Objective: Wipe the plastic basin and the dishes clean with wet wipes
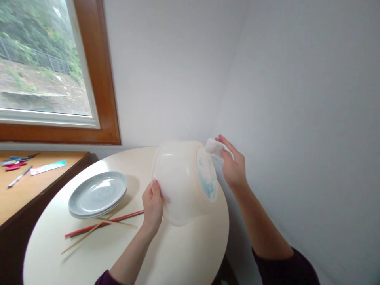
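My left hand (152,206) grips the rim of a large white bowl (181,180) and holds it tilted above the round table, its underside with a blue pattern turned toward the right. My right hand (233,164) is just right of the bowl's base, its fingers closed on a small white cloth (214,147) that touches the bowl's upper right edge.
Grey-blue plates (97,194) are stacked on the round white table (184,253), with red and wooden chopsticks (102,225) lying beside them. A wooden desk (18,190) at the left carries scissors, a pen and a packet. White walls meet in a corner behind; a window is upper left.
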Demonstrator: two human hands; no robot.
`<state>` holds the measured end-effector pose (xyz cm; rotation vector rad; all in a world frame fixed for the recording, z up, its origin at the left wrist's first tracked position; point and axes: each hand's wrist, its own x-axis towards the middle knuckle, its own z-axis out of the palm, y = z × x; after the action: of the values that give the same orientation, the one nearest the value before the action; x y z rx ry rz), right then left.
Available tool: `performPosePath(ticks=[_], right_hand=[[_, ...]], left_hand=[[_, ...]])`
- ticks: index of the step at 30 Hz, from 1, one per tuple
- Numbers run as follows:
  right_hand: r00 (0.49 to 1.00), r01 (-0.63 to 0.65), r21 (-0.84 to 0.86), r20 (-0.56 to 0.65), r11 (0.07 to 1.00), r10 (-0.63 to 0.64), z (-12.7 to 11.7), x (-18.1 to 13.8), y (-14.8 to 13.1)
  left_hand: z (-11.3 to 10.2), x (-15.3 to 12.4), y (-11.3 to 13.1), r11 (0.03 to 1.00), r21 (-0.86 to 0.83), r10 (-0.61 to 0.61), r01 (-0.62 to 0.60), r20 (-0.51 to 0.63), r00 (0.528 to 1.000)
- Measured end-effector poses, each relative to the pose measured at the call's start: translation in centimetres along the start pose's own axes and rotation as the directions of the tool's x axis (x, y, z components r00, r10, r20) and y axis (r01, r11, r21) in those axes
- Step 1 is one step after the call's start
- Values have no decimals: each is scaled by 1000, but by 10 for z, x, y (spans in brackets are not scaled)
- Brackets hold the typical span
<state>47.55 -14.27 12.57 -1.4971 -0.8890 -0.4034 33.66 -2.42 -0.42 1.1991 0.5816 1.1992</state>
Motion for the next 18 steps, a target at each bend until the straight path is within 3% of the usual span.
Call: performPosePath(ticks=[2,4,7,10,13,15,18], right_hand=[[989,78,-188,136,979,-53,22,38,-4],[933,154,-467,358,871,28,42,64,-10],[832,258,-555,544,791,110,64,73,-20],[767,342,-549,632,763,111,69,51,-31],[697,508,-486,717,711,-8,60,16,-39],[619,617,-397,778,680,-108,52,-7,-43],[529,641,-232,824,732,-202,37,-40,-44]], left_hand=[[2,-6,7,999,47,27,-27,13,1000],[4,-11,14,994,93,51,-54,34,998],[5,-14,21,986,139,81,-91,71,994],[3,-14,22,981,164,100,-107,50,994],[2,-11,20,981,167,92,-95,28,995],[4,-10,17,991,127,30,-35,40,999],[9,-9,10,997,5,-81,81,55,995]])
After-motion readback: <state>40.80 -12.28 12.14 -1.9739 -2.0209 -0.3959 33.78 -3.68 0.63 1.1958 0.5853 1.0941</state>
